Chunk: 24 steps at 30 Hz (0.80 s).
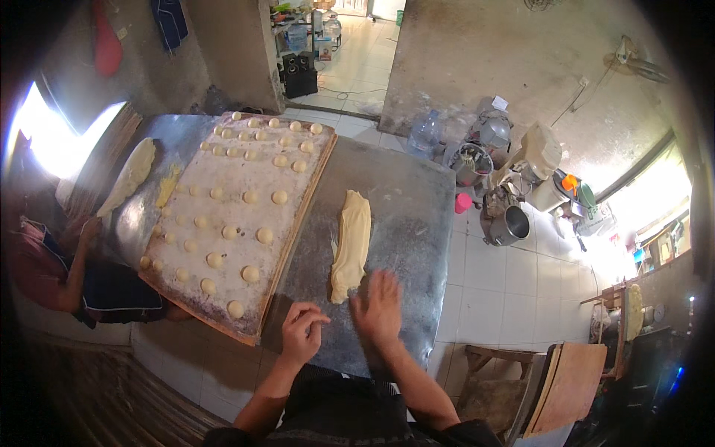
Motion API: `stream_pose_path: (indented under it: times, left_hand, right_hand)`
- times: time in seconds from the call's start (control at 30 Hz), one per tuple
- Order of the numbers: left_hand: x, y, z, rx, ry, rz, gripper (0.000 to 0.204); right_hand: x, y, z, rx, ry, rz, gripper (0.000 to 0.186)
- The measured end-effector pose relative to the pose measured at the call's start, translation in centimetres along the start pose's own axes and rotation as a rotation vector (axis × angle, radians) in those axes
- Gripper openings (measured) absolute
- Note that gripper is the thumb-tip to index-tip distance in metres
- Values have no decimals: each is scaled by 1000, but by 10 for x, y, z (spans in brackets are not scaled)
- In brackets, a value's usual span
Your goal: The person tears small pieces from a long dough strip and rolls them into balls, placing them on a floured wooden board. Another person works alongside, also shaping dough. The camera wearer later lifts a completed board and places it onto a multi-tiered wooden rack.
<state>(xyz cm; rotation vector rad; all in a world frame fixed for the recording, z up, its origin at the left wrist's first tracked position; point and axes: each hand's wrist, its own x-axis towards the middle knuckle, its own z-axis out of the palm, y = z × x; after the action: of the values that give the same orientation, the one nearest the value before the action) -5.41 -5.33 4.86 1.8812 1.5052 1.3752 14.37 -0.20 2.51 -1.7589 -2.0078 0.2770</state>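
The fingers of the left hand are making a loose curl, and I cannot tell if they are holding anything. The right hand is looking blurry; its fingers are reaching out nearly straight, wide open, and are holding nothing. Both hands are hanging close to the near end of a long roll of dough, but I cannot tell if they are touching it. The dough is lying on a gray metal table, which is looking dull and smudged.

To the left, a big floury board is sitting on the table, and lots of little dough balls are resting on it in rows. Past it, another person's hand is reaching toward a second long dough piece.

White tiles are covering the floor. A clear water jug, a pink cup and a metal pot are standing there. Light is shining through a window on the right.
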Motion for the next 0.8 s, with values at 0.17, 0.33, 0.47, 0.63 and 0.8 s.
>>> stream_pose_path:
  times: [0.17,0.33,0.47,0.63,0.8]
  left_hand:
    - [-26,16,-26,18,84,-71,21]
    - [-39,36,-50,41,26,-252,21]
    - [-54,35,-74,56,136,-190,19]
    - [-48,30,-108,38,105,-206,16]
    - [-37,-2,-177,155,223,-204,15]
  right_hand:
    - [-12,26,-41,-376,-18,24,64]
    - [-2,15,13,-61,-29,-147,58]
    - [0,43,-7,-75,-24,-71,57]
    - [15,30,7,0,90,-83,59]
    - [-11,17,-44,109,-7,403,44]
